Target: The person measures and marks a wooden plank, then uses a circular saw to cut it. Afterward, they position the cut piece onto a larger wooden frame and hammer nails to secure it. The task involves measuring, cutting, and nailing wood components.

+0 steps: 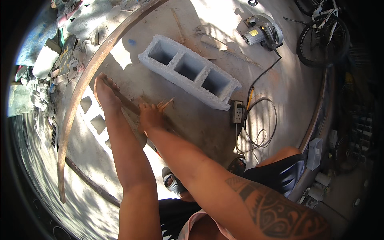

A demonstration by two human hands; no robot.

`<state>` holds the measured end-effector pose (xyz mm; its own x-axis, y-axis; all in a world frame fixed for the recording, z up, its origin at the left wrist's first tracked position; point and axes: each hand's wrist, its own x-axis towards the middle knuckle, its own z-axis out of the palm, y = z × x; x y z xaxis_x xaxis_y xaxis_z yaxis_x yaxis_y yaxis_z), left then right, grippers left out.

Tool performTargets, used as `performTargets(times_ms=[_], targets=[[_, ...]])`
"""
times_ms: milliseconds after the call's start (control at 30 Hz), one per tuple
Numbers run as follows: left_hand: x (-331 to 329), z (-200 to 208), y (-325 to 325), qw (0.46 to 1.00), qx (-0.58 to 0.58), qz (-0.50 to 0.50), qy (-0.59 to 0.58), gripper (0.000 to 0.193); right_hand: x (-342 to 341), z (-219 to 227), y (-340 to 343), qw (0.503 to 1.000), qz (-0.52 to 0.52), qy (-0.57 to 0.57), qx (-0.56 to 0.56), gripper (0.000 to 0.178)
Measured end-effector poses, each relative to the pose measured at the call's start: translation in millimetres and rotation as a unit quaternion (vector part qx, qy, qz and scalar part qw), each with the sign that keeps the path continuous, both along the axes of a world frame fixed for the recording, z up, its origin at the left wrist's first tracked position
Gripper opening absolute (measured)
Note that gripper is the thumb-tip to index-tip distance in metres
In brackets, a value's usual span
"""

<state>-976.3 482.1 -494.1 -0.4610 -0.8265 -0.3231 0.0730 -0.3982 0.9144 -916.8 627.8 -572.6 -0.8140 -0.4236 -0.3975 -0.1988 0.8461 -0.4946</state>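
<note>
Left hand [107,94] is gripping the far end of a brown wooden strip [128,105], right hand [151,117] its near end by pale splinters [165,105] — the strip is slanting left of a grey hollow block [182,85], a circular saw [260,33] is sitting beyond on the floor [196,130]

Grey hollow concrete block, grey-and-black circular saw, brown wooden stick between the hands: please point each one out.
Grey hollow concrete block [186,83], head view: its long near wall.
Grey-and-black circular saw [253,36], head view: its motor housing.
Brown wooden stick [128,103], head view: its uncovered middle stretch.
</note>
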Motion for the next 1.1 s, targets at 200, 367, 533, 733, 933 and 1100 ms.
performTargets(times_ms=[200,367,533,733,933,1100], targets=[[-0.7,2.3,4.6,1.0,0.004,-0.016,-0.011,0.018,-3.2,-7.0,-6.0,1.0,0.012,-0.001,0.015,0.045],[-1.1,3.7,-2.9,0.999,0.003,-0.036,-0.005,0.018,7.0,-1.1,0.1,1.0,0.003,0.005,-0.03,0.033],[19.8,15.1,4.0,1.0,-0.001,0.019,0.012,0.02,36.2,6.0,4.3,0.999,-0.007,0.013,-0.039,0.03],[2.8,7.0,-0.2,0.999,-0.014,-0.028,-0.016,0.019,-0.9,2.7,-0.6,0.999,-0.013,0.013,-0.032,0.028],[-6.7,3.6,0.2,0.998,-0.008,-0.047,-0.028,0.019,8.1,-22.2,-6.1,0.967,-0.149,-0.093,-0.185,0.029],[41.5,39.8,99.1,0.984,-0.151,-0.091,0.019,0.018,22.5,-42.2,42.2,0.989,-0.052,0.02,-0.134,0.028]])
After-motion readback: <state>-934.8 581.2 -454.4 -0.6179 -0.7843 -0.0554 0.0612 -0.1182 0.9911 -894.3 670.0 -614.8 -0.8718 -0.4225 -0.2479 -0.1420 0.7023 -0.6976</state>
